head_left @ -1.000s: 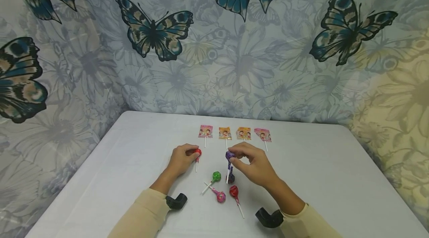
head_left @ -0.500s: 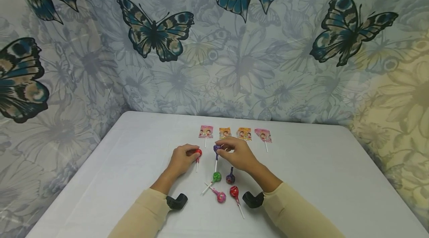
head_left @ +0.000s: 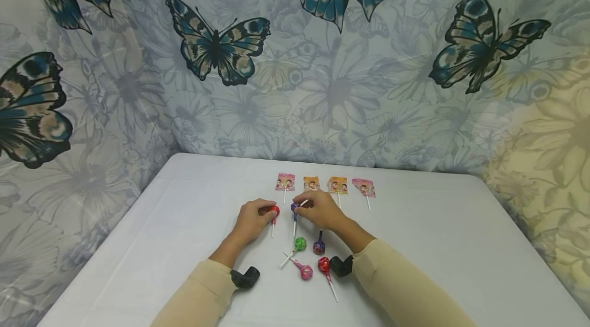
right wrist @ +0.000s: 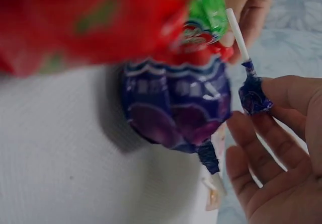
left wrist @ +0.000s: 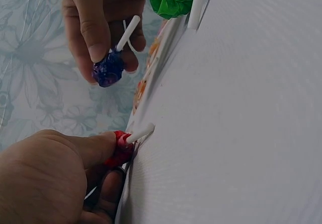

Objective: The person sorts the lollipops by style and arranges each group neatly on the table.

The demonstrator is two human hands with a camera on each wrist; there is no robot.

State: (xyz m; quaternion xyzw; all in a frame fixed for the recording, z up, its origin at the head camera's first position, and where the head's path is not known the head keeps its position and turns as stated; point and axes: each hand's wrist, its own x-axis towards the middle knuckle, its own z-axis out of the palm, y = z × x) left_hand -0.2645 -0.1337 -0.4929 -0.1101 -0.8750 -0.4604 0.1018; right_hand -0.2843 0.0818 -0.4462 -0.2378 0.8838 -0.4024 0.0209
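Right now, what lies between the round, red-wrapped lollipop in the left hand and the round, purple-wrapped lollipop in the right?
Only bare white tabletop separates the held red lollipop from the held purple lollipop, as the head view shows.

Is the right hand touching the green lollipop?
Apart. The head view shows bare white tabletop between the right hand and the green lollipop; the hand pinches a purple lollipop instead.

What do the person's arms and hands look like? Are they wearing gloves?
No gloves: the left hand and right hand are bare. The left sleeve and right sleeve are plain pale yellow. A bent black piece sticks out at each wrist.
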